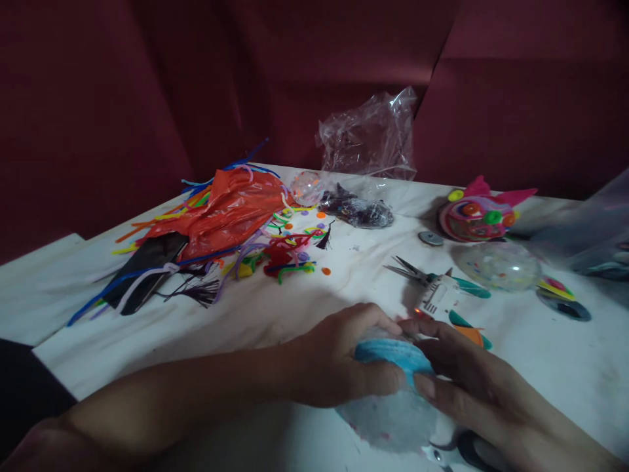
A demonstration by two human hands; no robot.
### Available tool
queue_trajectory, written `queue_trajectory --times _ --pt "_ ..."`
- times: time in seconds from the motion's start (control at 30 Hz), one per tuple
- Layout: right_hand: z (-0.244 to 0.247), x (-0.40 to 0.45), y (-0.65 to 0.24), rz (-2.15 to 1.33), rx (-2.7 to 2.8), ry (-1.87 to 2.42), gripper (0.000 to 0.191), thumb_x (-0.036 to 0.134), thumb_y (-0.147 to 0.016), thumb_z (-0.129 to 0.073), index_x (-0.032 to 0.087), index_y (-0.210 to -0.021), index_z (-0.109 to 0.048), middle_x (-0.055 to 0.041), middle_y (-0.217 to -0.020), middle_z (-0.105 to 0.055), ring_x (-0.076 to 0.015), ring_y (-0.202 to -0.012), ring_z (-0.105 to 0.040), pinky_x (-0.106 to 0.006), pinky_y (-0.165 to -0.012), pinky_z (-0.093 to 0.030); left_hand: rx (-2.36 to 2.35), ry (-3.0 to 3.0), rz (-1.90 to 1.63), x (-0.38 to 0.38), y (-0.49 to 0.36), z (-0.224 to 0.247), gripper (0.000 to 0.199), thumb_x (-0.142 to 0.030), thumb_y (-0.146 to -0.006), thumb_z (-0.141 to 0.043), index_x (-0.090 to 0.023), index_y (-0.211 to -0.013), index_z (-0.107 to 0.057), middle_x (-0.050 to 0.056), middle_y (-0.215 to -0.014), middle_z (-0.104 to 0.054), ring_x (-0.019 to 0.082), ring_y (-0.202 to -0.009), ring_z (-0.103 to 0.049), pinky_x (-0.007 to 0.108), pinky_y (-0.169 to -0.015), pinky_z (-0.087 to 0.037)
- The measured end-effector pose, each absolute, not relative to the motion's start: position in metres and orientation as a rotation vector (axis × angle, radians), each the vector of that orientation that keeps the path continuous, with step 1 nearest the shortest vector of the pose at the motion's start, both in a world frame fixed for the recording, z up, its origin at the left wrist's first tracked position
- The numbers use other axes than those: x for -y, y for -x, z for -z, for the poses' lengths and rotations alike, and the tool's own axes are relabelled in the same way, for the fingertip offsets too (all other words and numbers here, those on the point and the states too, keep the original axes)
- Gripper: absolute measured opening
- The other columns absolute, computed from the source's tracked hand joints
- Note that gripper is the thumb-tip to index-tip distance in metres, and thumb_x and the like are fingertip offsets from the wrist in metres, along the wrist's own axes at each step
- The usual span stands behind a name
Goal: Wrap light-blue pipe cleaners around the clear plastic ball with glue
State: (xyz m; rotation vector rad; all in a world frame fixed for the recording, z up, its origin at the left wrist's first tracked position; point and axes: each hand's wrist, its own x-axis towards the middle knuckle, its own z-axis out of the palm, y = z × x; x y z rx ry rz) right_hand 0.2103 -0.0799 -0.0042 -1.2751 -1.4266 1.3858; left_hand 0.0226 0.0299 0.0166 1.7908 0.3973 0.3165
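Observation:
A clear rounded plastic piece [390, 419] with a light blue band [393, 354] round it lies low in the head view, right of the middle. My left hand [351, 357] wraps its left side, thumb pressed on the blue band. On the other side my right hand [466, 377] grips it, its thumb close to the left one. Beneath my right hand, dark-handled scissors [472, 452] show in part. Just beyond the hands are a white device with a red light [439, 298] and green-handled scissors [472, 287].
Red plastic [230, 210], pipe cleaners and a black phone-like slab [147, 269] lie at left. Clear bags [368, 141] stand at the back. At right are a pink decorated ball [479, 216], a clear dome [506, 265], a tape roll [565, 305] and hazy plastic [590, 229].

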Motion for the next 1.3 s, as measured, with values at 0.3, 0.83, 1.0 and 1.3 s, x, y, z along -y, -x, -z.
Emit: queue_trajectory --times 0.3,0.83,1.0,1.3 --pt "0.005 0.083 -0.208 -1.361 1.318 1.307 0.057 0.062 -0.097 -0.056 0.024 -0.132 -0.031 -0.0012 -0.132 -0.025 -0.0262 -0.121 -0.021 -0.021 -0.088 -0.046 -0.511 -1.718 -0.264 -0.026 -0.024 -0.023 0.035 -0.025 -0.070 -0.058 -0.016 -0.103 -0.052 0.006 -0.102 -0.059 0.020 -0.089 -0.055 0.032 -0.074 -0.044" --pt "0.003 0.078 -0.209 -1.383 1.418 1.251 0.047 0.057 -0.099 -0.055 0.020 -0.123 -0.038 -0.0044 -0.118 -0.038 -0.0205 -0.100 -0.043 -0.023 -0.088 -0.043 -0.458 -1.780 -0.238 -0.025 -0.021 -0.026 0.039 -0.033 -0.076 -0.053 -0.014 -0.110 -0.049 0.011 -0.111 -0.056 0.024 -0.101 -0.053 0.036 -0.081 -0.044" --pt "-0.003 0.080 -0.202 -1.342 1.322 1.279 0.057 0.065 -0.091 -0.063 0.021 -0.119 -0.040 -0.0027 -0.110 -0.043 -0.0171 -0.094 -0.046 -0.020 -0.089 -0.042 -0.251 -1.833 -0.169 -0.034 -0.017 -0.027 0.043 -0.030 -0.081 -0.048 -0.012 -0.119 -0.042 0.013 -0.118 -0.051 0.023 -0.106 -0.050 0.036 -0.088 -0.041" --pt "0.001 0.077 -0.209 -1.374 1.355 1.277 0.061 0.066 -0.093 -0.059 0.016 -0.121 -0.036 -0.0099 -0.118 -0.039 -0.0226 -0.101 -0.045 -0.025 -0.086 -0.045 -0.131 -1.792 -0.076 -0.052 -0.020 -0.025 0.071 -0.047 -0.057 -0.074 -0.016 -0.115 -0.049 0.010 -0.121 -0.048 0.028 -0.114 -0.044 0.035 -0.087 -0.045"
